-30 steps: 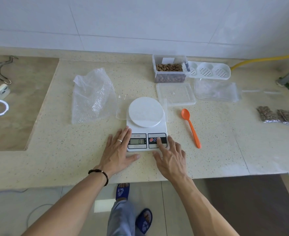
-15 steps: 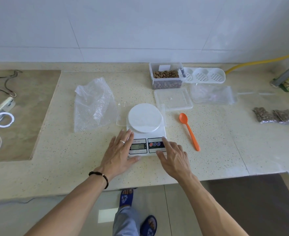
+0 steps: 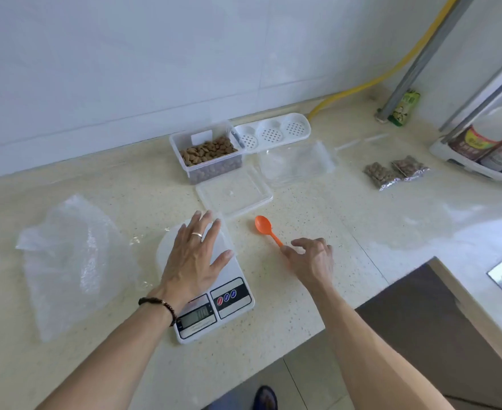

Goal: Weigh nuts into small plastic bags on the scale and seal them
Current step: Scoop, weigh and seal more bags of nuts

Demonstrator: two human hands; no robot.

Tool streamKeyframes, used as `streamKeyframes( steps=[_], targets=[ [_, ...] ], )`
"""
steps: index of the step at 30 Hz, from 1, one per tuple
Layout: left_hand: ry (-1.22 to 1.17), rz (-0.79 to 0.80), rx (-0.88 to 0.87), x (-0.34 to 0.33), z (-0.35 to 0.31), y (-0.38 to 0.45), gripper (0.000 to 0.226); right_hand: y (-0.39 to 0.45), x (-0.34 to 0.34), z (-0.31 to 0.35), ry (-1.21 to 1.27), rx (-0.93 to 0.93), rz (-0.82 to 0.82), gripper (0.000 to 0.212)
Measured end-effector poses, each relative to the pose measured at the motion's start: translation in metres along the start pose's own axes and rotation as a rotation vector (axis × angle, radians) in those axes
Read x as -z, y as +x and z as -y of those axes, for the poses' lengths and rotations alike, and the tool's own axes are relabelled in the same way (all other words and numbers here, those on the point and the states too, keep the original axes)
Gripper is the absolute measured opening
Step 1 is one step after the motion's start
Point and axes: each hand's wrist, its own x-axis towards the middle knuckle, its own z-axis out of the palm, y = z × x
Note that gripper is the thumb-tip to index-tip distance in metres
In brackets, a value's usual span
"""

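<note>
spoon (image 3: pixel 266 230) right of scale (image 3: pixel 214 303), nuts (image 3: pixel 208 150) behind
</note>
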Motion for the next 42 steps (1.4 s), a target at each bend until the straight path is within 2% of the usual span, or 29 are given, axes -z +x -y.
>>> streamKeyframes(
  steps=[5,9,14,17,21,24,26,28,31,32,35,38,42],
  targets=[
    [-0.004,0.046,-0.059,-0.007,0.011,0.033,0.077,0.018,-0.015,0.004,0.087,-0.120,0.014,0.010],
    [-0.012,0.073,-0.070,-0.005,0.023,0.049,0.078,0.024,-0.010,0.015,0.203,-0.166,0.112,0.010],
    [-0.049,0.072,-0.025,0.004,0.036,0.063,0.081,0.023,-0.005,0.041,0.552,-0.148,0.193,0.006],
    [-0.050,0.071,0.007,0.010,0.045,0.065,0.081,0.026,-0.015,0.064,0.421,-0.048,0.229,0.011],
    [-0.042,0.072,0.047,0.015,0.058,0.061,0.079,0.030,-0.031,0.088,0.222,0.073,0.423,0.024],
    [-0.080,0.108,0.107,0.020,0.063,0.058,0.075,0.030,-0.037,0.097,0.203,0.109,0.489,0.016],
    [-0.100,0.162,0.122,0.026,0.065,0.059,0.062,0.032,-0.031,0.106,0.271,0.136,0.508,0.011],
    [-0.225,0.159,0.150,0.037,0.065,0.064,0.049,0.039,-0.018,0.119,0.391,0.154,0.556,0.009],
    [-0.601,0.099,0.267,0.064,0.059,0.074,0.021,0.052,0.010,0.141,0.462,0.208,0.610,0.007],
    [-0.674,0.104,0.293,0.072,0.057,0.078,0.018,0.055,0.019,0.149,0.461,0.230,0.619,0.006],
    [-0.817,0.119,0.296,0.093,0.053,0.090,0.018,0.064,0.041,0.164,0.411,0.275,0.686,0.015],
    [-0.832,0.129,0.308,0.104,0.050,0.096,0.016,0.070,0.055,0.174,0.285,0.334,0.732,0.015],
    [-0.843,0.154,0.352,0.112,0.056,0.098,0.025,0.078,0.065,0.179,0.241,0.366,0.646,0.011]
  ],
)
